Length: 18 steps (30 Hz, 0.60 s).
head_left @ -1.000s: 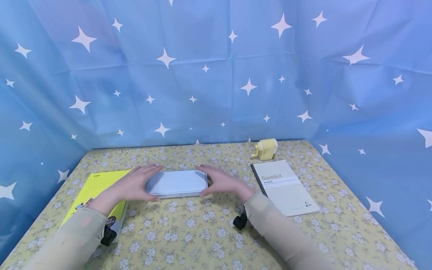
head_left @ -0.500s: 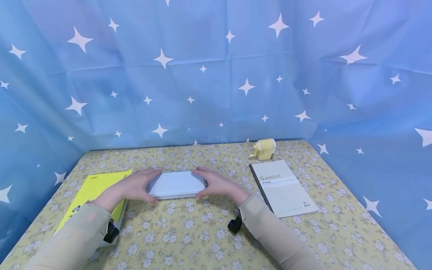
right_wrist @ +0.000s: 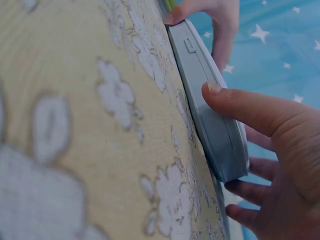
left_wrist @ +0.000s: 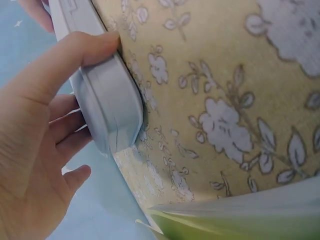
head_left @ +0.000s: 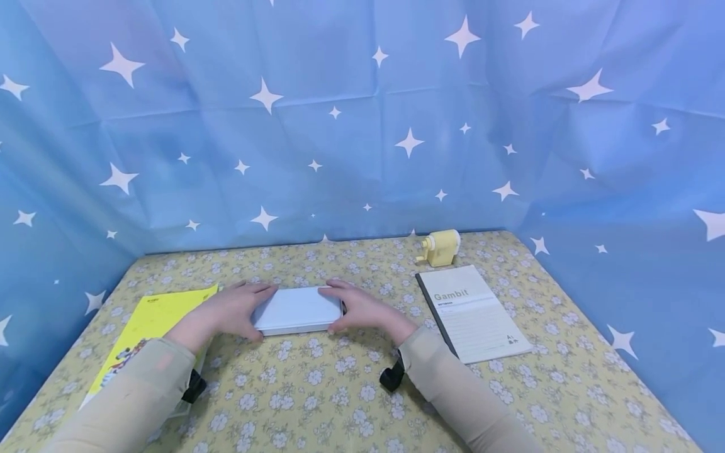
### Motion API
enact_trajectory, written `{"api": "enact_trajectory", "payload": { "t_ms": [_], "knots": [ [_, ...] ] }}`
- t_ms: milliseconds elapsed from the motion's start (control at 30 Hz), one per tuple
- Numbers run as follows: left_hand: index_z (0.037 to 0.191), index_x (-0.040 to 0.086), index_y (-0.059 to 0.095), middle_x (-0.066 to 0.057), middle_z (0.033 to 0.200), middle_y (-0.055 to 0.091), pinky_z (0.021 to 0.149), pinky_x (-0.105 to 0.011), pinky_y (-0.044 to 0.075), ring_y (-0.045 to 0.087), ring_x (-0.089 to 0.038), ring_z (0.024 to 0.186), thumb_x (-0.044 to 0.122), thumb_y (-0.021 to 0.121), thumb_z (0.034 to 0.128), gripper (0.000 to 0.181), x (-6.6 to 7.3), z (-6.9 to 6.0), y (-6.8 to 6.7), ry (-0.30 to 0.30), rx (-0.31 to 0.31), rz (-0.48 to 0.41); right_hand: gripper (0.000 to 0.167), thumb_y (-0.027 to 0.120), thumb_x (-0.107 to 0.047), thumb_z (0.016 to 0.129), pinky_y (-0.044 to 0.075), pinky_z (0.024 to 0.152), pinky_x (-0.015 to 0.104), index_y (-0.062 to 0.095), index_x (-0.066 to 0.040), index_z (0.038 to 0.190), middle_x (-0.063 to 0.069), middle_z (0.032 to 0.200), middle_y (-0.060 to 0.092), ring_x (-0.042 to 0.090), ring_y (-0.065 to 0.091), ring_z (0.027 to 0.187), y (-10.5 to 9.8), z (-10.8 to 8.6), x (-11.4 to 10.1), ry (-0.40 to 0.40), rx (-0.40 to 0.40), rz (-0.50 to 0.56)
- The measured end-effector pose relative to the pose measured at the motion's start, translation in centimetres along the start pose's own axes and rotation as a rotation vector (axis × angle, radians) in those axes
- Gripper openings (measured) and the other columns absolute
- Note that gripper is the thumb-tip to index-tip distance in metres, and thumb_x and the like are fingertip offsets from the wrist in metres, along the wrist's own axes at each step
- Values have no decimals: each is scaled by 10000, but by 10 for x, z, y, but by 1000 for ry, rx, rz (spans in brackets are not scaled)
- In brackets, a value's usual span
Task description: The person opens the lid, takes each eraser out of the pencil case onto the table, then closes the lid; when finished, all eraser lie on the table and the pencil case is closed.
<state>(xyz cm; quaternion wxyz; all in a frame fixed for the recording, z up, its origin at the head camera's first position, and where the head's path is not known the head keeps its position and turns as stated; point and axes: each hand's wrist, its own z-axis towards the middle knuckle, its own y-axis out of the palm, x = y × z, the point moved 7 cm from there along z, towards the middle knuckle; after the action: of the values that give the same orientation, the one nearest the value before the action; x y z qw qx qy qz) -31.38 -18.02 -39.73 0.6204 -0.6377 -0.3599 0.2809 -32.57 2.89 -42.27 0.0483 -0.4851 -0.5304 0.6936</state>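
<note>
Clearly, left hand (head_left: pixel 231 311) and right hand (head_left: pixel 362 309) grip the pale case (head_left: pixel 298 308) by both ends (ample cloth (head_left: pixel 308 384) before its near edge).

"Where's the head camera?"
"Above the table (head_left: pixel 317 393), facing forward and down, curtain (head_left: pixel 351 163) beyond."
"And the wrist views?"
"Close in, tipped sideways, sharing the case (head_left: pixel 298 307) from opposite ends."

it's a curtained-off desk nook i'm looking into; whether it sits in a home, a studio or an office, i can't tell. blue star-printed cloth (head_left: pixel 317 75) hangs beyond the far edge and both sides of the flowered tabletop (head_left: pixel 317 396). stationery gives it a study-desk look: a crank pencil sharpener (head_left: pixel 444 249) near the far right corner, a gambit notebook (head_left: pixel 472 314) toward the right edge.
</note>
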Motion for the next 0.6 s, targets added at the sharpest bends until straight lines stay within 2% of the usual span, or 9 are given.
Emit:
{"api": "enact_trajectory", "payload": {
  "t_ms": [233, 400, 600],
  "knots": [
    [1467, 13, 398, -213, 1421, 468, 925, -527, 467, 493, -430, 1224, 409, 847, 645, 1017, -1, 2, 5, -20, -4, 37, 828, 803, -269, 808, 272, 1110, 504, 370, -152, 1504, 122, 1589, 210, 298, 184, 1448, 0, 1, 1, 4, 3, -7],
    [1469, 16, 394, -212, 1410, 481, 911, -519, 475, 520, -414, 1199, 433, 835, 656, 1015, 1, 2, 5, -12, -3, 68, 823, 819, -282, 777, 303, 1098, 480, 416, -163, 1484, 102, 1571, 272, 287, 244, 1430, -1, 2, 3, 16, 30, -58],
    [1461, 2, 401, -224, 1393, 496, 995, -568, 393, 545, -411, 1168, 438, 837, 653, 1016, 4, 2, 3, 2, 7, 83, 795, 821, -257, 752, 378, 1055, 429, 464, -166, 1457, 94, 1549, 324, 281, 336, 1388, -2, 5, 2, 20, 49, -82]
  ]
}}
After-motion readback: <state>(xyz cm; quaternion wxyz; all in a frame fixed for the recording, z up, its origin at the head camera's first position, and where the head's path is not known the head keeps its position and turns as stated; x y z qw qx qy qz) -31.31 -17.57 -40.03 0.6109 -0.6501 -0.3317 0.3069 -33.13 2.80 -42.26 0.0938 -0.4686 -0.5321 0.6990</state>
